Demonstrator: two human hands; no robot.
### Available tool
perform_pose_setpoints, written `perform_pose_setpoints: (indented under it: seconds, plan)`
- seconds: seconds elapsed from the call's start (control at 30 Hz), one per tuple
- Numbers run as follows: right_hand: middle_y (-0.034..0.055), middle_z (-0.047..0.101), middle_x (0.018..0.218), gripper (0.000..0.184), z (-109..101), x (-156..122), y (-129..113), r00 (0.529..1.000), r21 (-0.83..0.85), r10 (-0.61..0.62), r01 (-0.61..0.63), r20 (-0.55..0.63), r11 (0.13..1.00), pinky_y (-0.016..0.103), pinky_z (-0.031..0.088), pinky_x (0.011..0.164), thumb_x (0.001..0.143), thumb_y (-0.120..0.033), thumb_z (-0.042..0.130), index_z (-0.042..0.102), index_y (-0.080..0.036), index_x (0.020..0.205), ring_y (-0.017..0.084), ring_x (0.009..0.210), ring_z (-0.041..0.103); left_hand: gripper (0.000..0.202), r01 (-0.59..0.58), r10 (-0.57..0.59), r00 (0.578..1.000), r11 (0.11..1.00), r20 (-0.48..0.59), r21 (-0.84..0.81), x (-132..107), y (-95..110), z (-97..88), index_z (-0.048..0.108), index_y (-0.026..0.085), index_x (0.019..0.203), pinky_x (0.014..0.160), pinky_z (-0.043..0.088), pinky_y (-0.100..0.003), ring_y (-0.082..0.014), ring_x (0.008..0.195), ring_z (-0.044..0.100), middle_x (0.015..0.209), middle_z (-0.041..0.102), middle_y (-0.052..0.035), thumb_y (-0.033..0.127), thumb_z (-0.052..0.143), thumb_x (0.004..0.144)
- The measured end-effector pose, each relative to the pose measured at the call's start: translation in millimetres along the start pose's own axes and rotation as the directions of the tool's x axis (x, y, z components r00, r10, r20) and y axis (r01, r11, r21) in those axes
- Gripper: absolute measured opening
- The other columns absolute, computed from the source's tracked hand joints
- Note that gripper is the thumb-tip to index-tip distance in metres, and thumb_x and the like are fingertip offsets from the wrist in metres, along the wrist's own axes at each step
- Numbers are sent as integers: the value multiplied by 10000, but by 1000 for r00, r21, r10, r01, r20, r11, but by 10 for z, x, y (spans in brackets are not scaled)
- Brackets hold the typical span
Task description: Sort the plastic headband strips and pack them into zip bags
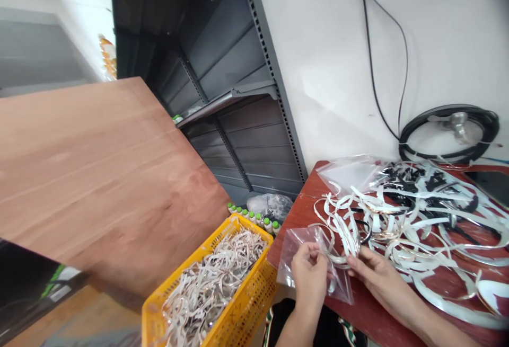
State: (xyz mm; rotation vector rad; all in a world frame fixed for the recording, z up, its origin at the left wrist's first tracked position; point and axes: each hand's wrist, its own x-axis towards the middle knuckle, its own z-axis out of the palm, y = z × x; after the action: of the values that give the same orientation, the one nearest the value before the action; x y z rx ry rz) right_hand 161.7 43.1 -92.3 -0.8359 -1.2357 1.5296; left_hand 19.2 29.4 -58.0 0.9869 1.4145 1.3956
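My left hand (309, 273) pinches the top edge of a clear plastic bag (289, 257), which hangs over the edge of a reddish-brown table (296, 220). My right hand (377, 283) grips a looped white strip with a metallic edge (342, 236), and the loop reaches to the bag's mouth. A tangled pile of similar white strips (421, 214) lies on the table beyond my right hand, mixed with some black pieces. Whether the loop is inside the bag is hidden by my fingers.
A yellow plastic crate (254, 283) full of pale strips stands left of the table. Several green-capped bottles (254, 220) stand behind it. A large wooden board (99, 167) leans at left, before grey metal shelving (238, 140). A black cable coil (449, 130) sits against the wall.
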Motion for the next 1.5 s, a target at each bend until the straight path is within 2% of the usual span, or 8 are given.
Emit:
perform_pose_setpoints:
  seconds: [0.13, 0.23, 0.3, 0.47, 0.67, 0.93, 1.17, 1.5]
  plan:
    - [30, 635, 789, 299, -22, 30, 19, 989, -271, 19, 21, 145, 962, 276, 432, 723, 788, -470, 608, 644, -174, 773, 202, 779, 549, 126, -37, 35, 999, 989, -18, -146, -46, 37, 66, 508, 154, 814, 385, 397, -166, -52, 368, 454, 527, 514, 64, 206, 568, 717]
    - [24, 616, 728, 309, -37, 31, 42, 984, -384, 37, 34, 175, 923, 262, 420, 648, 789, -471, 606, 643, -166, 756, 186, 702, 533, 116, -38, 31, 999, 980, -38, -196, -50, 23, 52, 500, 158, 806, 376, 379, -161, -53, 369, 453, 517, 505, 69, 185, 556, 709]
    - [16, 603, 718, 287, -21, 17, 20, 984, -343, 27, 36, 179, 939, 261, 427, 648, 779, -458, 625, 625, -171, 790, 183, 697, 534, 115, -25, 18, 999, 981, -39, -191, -49, 10, 28, 502, 156, 806, 370, 373, -159, -48, 363, 441, 527, 510, 68, 180, 554, 705]
    - [28, 627, 948, 282, 76, -21, -146, 975, -90, -1, 21, 223, 996, 290, 433, 844, 798, -393, 620, 559, -210, 1004, 183, 874, 563, 111, -24, 18, 999, 990, -41, -137, -46, -14, -14, 522, 152, 809, 371, 374, -161, -46, 370, 440, 545, 523, 60, 196, 562, 715]
    - [-7, 587, 677, 238, 70, -13, -82, 987, -228, 15, 21, 158, 973, 231, 419, 599, 788, -411, 604, 557, -180, 750, 138, 617, 518, 134, -29, 23, 998, 991, -53, -131, -41, -53, -28, 530, 158, 835, 370, 359, -156, -48, 378, 435, 537, 511, 64, 237, 574, 735]
    - [-14, 566, 621, 251, 44, 16, 11, 995, -328, 36, -5, 91, 945, 243, 409, 580, 748, -428, 608, 555, -184, 723, 146, 595, 523, 167, -84, 82, 996, 996, -43, -43, -68, -13, -37, 555, 153, 856, 389, 335, -156, -48, 407, 410, 550, 474, 60, 298, 566, 775]
    - [-24, 555, 612, 213, 80, -1, 26, 995, -382, 48, -12, 83, 924, 238, 390, 563, 774, -360, 581, 498, -191, 675, 147, 597, 521, 210, -178, 182, 975, 983, -123, 44, -92, -55, -36, 568, 167, 983, 524, 400, -172, -64, 515, 467, 627, 509, 38, 265, 557, 798]
    - [-18, 584, 601, 225, 37, 50, 57, 997, -324, 56, -35, 58, 945, 241, 403, 574, 739, -394, 623, 558, -182, 707, 158, 597, 538, 322, -241, 242, 970, 968, -2, 65, -170, -73, -18, 585, 174, 1088, 748, 477, -252, -144, 743, 601, 805, 630, -37, 272, 590, 781]
